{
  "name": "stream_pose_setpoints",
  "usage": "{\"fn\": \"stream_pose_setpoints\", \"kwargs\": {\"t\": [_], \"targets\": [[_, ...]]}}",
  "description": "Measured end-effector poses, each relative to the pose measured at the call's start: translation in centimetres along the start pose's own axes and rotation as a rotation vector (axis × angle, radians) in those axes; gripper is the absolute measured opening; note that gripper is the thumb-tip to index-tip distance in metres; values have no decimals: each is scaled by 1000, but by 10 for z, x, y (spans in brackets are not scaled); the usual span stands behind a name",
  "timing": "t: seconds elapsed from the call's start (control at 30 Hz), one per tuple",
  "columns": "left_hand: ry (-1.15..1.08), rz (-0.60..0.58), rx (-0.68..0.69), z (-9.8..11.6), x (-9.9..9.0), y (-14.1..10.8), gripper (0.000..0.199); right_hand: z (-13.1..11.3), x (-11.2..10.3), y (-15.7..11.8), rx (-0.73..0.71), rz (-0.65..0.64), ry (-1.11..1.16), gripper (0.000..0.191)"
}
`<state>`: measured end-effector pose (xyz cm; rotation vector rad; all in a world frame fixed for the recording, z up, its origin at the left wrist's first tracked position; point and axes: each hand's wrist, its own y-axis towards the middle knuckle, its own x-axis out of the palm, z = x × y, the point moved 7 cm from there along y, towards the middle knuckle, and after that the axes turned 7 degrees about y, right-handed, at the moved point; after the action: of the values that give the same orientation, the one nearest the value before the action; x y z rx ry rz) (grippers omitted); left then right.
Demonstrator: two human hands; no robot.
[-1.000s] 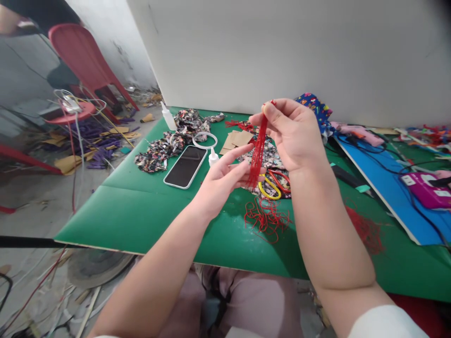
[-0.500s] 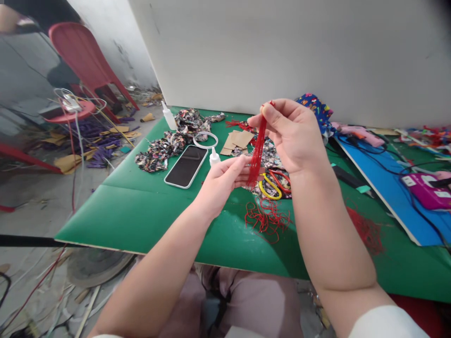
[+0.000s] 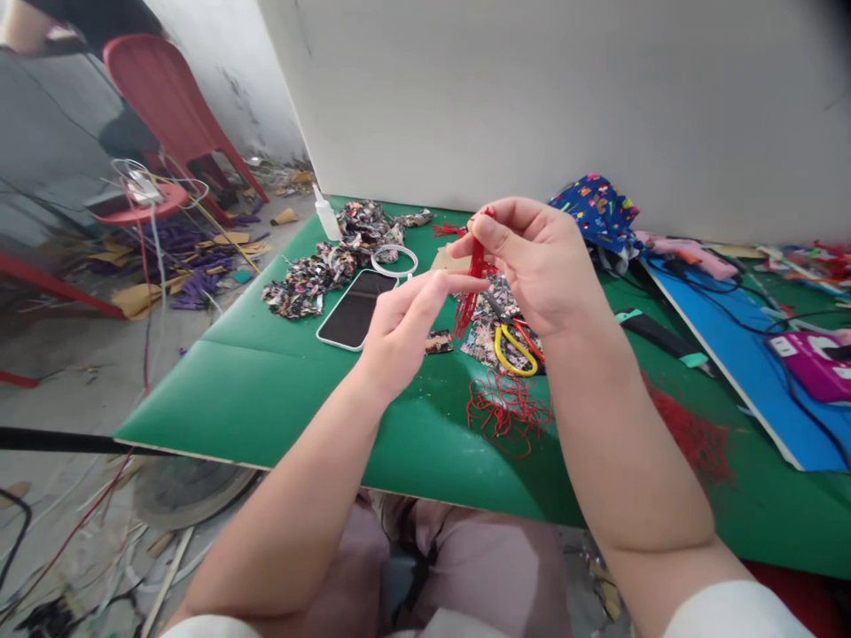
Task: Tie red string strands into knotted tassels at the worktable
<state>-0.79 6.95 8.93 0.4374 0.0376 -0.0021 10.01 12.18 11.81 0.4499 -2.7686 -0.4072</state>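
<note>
My right hand (image 3: pixel 542 266) pinches the knotted top of a red thread tassel (image 3: pixel 477 259) between thumb and fingers, above the green table. My left hand (image 3: pixel 402 332) is at the hanging strands, its index finger stretched across their front. Below that finger the strands slant down to the left; whether other fingers lie behind them, I cannot tell. Under the hands lie scissors (image 3: pixel 515 353) with yellow and red handles, on patterned fabric (image 3: pixel 480 341). A loose tangle of red cord (image 3: pixel 509 412) lies nearer me.
A phone (image 3: pixel 352 308), a white ring (image 3: pixel 394 260), crumpled patterned fabric (image 3: pixel 312 279) and a white bottle (image 3: pixel 326 217) occupy the left side. To the right are a cutter knife (image 3: pixel 665 339), fine red threads (image 3: pixel 691 430), a blue board (image 3: pixel 745 363) and a pink glue gun (image 3: pixel 691 255).
My left hand has shifted up along the strands, its index finger now across them. My right hand and the tassel top have moved slightly left and down.
</note>
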Motion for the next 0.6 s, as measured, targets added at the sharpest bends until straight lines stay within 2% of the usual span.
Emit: {"fn": "stream_pose_setpoints", "kwargs": {"t": [0.3, 0.47, 0.6], "targets": [[-107, -116, -151, -13, 10, -3, 49, -2, -5, 0, -60, 30, -86, 17], [-119, -146, -174, -13, 14, -5, 52, -6, -7, 1, -97, 16, -28, 10], [-120, -180, -198, -15, 18, -6, 56, -5, -15, 2, -78, 52, -49, 11]]}}
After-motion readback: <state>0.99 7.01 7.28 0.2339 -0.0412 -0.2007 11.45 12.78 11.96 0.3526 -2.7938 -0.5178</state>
